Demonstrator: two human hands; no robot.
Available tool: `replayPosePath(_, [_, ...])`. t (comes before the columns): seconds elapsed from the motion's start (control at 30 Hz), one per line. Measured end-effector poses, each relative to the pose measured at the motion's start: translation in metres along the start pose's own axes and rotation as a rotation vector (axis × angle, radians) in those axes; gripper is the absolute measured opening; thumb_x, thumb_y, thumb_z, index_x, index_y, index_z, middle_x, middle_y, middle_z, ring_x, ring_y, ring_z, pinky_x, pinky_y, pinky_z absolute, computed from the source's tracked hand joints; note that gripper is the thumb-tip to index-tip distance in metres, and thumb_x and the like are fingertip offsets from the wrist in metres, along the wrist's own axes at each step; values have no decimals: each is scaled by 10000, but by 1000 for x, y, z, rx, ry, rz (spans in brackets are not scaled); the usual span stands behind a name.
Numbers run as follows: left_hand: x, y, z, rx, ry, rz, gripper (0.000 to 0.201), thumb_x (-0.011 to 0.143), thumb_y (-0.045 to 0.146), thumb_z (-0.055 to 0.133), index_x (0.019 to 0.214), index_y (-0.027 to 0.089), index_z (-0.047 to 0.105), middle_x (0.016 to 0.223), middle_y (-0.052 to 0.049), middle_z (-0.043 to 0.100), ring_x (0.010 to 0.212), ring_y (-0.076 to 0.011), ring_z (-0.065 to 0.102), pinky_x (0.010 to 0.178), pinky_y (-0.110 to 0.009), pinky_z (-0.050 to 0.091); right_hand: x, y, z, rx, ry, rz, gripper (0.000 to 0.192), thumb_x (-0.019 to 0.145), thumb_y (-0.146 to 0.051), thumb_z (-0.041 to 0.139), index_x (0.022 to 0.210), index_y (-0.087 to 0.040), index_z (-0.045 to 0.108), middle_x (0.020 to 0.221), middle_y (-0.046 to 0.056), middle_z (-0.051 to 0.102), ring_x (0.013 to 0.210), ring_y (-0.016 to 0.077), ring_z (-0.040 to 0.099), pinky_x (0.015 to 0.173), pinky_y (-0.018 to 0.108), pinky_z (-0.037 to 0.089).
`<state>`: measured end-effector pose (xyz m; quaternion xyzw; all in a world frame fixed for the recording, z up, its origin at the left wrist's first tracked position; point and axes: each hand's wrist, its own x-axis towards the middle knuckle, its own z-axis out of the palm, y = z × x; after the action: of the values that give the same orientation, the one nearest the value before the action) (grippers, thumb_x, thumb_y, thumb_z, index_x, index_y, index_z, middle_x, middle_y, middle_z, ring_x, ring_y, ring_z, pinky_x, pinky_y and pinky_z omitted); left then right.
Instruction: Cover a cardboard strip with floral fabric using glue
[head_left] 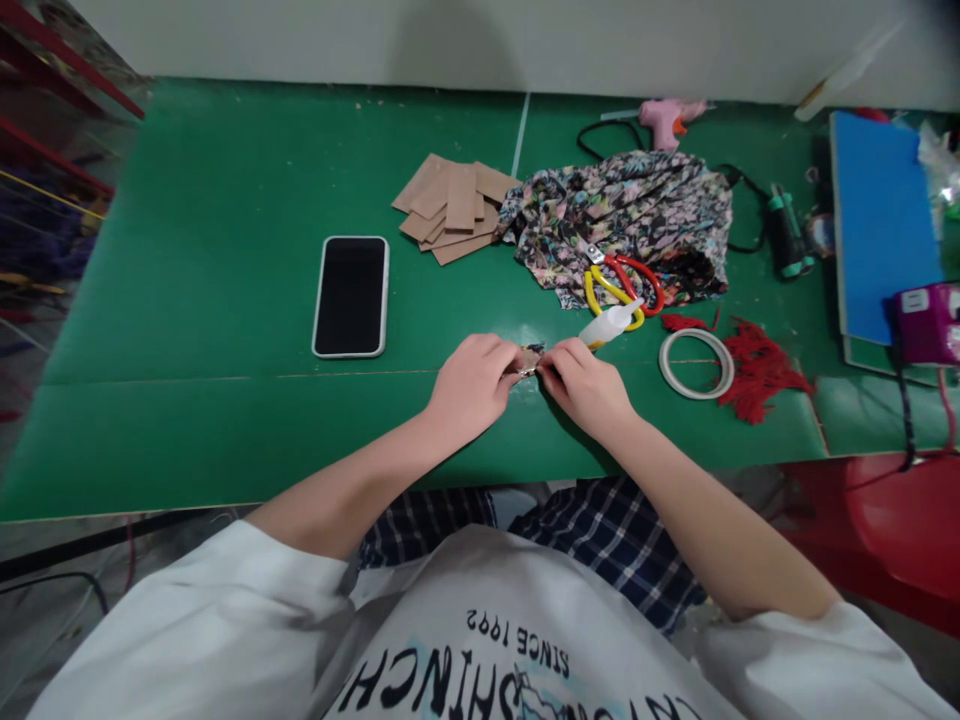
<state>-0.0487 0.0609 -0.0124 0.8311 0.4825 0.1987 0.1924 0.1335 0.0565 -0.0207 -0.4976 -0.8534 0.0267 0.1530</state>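
Both hands meet at one small brownish piece with a metal clip [529, 361]: left hand [472, 385] pinches its left end, right hand [589, 385] its right, axis running left-right.

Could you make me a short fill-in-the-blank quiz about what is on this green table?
1. The black smartphone lies screen-up to the ____ of the stack of brown cardboard pieces.
2. The red-and-yellow-handled scissors rest on the ____ fabric.
3. The left hand and right hand pinch one small object ____ them.
4. The white tape ring lies beside a tuft of ____ threads.

Missing words: left; floral; between; red
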Motion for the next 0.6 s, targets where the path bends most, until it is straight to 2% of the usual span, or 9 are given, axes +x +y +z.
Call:
replayPosePath(0.3, [0,2,-2,34,-37,-5,76,842,156,503,808,168,571,851,-47,545,870,-194,493,765,-319,408,1,-4,1,-34,-45,83,233,887,-275,391,837,-154,584,853,53,589,669,115,530,511,224,350])
replayPosePath(0.6, [-1,1,0,44,-33,17,107,861,178,483,820,162,581,856,-56,546,883,-196,493,778,-323,408,4,-1,0,83,-36,127,150,856,-269,474,804,-173,576,822,33,580,706,129,548,561,224,387])
